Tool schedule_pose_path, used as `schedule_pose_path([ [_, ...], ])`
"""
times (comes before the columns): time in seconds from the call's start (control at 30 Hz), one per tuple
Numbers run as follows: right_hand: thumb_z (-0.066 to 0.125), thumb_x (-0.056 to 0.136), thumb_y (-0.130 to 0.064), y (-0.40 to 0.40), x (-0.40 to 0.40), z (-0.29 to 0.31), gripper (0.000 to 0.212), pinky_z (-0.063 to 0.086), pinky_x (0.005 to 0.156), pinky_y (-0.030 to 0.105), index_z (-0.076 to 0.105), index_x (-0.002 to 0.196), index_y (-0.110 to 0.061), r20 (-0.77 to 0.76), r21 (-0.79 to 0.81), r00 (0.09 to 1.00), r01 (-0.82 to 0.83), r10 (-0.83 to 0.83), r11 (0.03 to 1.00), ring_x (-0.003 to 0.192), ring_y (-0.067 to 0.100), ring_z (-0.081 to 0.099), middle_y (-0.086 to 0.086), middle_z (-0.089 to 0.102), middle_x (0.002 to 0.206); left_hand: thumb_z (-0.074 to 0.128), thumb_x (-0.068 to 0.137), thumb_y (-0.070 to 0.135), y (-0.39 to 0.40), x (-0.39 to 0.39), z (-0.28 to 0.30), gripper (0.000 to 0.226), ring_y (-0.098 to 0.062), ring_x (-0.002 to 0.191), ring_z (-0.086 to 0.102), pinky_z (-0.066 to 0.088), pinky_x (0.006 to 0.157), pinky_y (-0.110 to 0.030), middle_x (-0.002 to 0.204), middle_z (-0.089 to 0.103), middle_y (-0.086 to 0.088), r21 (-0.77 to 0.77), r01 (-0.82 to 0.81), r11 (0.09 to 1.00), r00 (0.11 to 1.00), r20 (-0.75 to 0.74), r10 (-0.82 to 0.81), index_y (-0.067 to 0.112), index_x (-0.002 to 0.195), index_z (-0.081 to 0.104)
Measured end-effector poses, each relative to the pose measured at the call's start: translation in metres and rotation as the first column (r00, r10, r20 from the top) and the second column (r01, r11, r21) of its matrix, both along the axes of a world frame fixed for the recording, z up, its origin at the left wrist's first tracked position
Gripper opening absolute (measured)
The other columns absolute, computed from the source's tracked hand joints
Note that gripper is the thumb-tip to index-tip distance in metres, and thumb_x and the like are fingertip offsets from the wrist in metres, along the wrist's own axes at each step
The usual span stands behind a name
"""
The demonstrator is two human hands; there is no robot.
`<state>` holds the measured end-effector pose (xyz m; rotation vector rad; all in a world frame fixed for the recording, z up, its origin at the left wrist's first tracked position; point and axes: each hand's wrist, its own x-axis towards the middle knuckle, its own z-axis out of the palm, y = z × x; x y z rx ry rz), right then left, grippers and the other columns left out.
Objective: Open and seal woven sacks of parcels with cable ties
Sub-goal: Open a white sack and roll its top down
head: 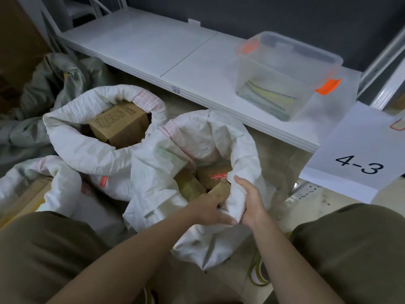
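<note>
A white woven sack stands open in front of me, with brown cardboard parcels inside. My left hand grips the near rim of this sack, fingers curled over the fabric. My right hand holds the same rim from the right side, thumb up along the cloth. A second white sack stands open to the left with a printed cardboard box in it. Cable ties, yellow and dark, lie in a clear plastic tub on the shelf.
A low white shelf runs behind the sacks. A paper sheet marked 4-3 hangs at right. A third white sack lies at left, grey sacks behind it. My knees in olive cloth frame the bottom.
</note>
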<state>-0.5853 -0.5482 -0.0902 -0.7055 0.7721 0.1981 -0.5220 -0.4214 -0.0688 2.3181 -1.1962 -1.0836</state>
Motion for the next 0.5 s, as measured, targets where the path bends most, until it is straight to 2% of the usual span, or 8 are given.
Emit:
schedule_pose_path([
  [0.07,0.071,0.083,-0.042,-0.006,0.010,0.012,0.071,0.049,0.095,0.037,0.049,0.131,0.006,-0.078,-0.217,0.978,-0.206,0.193,0.954,0.105,0.019,0.062,0.028,0.062,0.118,0.062,0.086,0.049,-0.016,-0.008,-0.005,0.047,-0.019,0.091,0.055,0.038,0.069,-0.026,0.095,0.057,0.001,0.045,0.014,0.999,0.995,0.100,-0.018,0.015,0.118,0.054],
  [0.13,0.077,0.076,-0.038,-0.005,0.011,0.013,0.086,0.042,0.091,0.031,0.032,0.145,-0.011,-0.219,-0.580,0.961,0.012,-0.170,0.814,0.116,0.021,0.052,0.013,0.050,0.133,0.054,0.093,0.036,-0.028,-0.014,-0.011,0.037,-0.023,0.100,0.059,0.043,0.075,-0.031,0.109,0.061,-0.005,0.087,0.077,0.993,0.909,0.402,-0.106,0.013,0.123,0.053],
  [0.2,0.079,0.071,-0.034,-0.003,0.004,0.012,0.099,0.038,0.090,0.029,0.019,0.147,-0.013,-0.230,-0.866,0.906,-0.024,-0.356,0.499,0.117,0.021,0.047,0.002,0.042,0.132,0.069,0.083,0.025,-0.028,-0.017,-0.014,0.029,-0.023,0.079,0.065,0.045,0.057,-0.028,0.092,0.066,-0.007,0.095,0.219,0.971,0.749,0.621,-0.230,0.011,0.108,0.063],
  [0.27,0.073,0.078,-0.024,-0.002,0.007,0.009,0.093,0.042,0.093,0.031,0.015,0.150,-0.014,-0.272,-0.834,0.921,-0.080,-0.280,0.546,0.117,0.023,0.050,0.001,0.042,0.135,0.085,0.061,0.029,-0.020,-0.017,-0.013,0.036,-0.018,0.057,0.060,0.037,0.042,-0.021,0.071,0.064,-0.003,0.138,0.313,0.940,0.671,0.668,-0.322,0.014,0.091,0.071],
  [0.3,0.069,0.081,-0.019,-0.003,0.003,0.009,0.084,0.044,0.094,0.033,0.021,0.149,-0.011,-0.314,-0.785,0.928,-0.134,-0.201,0.605,0.116,0.027,0.052,0.006,0.047,0.134,0.083,0.066,0.035,-0.015,-0.013,-0.019,0.042,-0.020,0.066,0.062,0.041,0.047,-0.024,0.081,0.064,-0.004,0.140,0.365,0.920,0.671,0.646,-0.364,0.014,0.099,0.068],
  [0.37,0.063,0.084,-0.014,-0.011,0.006,0.003,0.056,0.049,0.084,0.036,0.045,0.136,-0.004,-0.305,-0.656,0.919,-0.014,-0.249,0.754,0.097,0.029,0.061,0.011,0.061,0.113,0.065,0.084,0.049,-0.010,0.000,-0.014,0.050,-0.022,0.097,0.054,0.044,0.072,-0.031,0.109,0.054,-0.003,0.042,0.430,0.902,0.807,0.430,-0.405,0.016,0.120,0.051],
  [0.43,0.054,0.091,-0.014,-0.018,-0.018,-0.008,0.033,0.051,0.079,0.038,0.061,0.117,0.005,-0.309,-0.627,0.886,0.082,-0.345,0.774,0.077,0.028,0.064,0.012,0.066,0.090,0.059,0.088,0.049,-0.016,0.018,0.003,0.047,-0.020,0.104,0.044,0.041,0.087,-0.031,0.113,0.046,0.000,-0.066,0.300,0.952,0.918,0.289,-0.270,0.018,0.121,0.045],
  [0.5,0.051,0.089,-0.011,-0.025,-0.021,-0.015,0.031,0.051,0.079,0.043,0.061,0.110,0.009,-0.311,-0.717,0.824,0.123,-0.473,0.686,0.075,0.039,0.067,0.022,0.068,0.086,0.061,0.086,0.034,-0.030,0.046,0.004,0.049,-0.027,0.110,0.047,0.042,0.099,-0.041,0.120,0.049,-0.008,-0.173,0.309,0.935,0.757,0.640,-0.131,0.013,0.127,0.044],
])
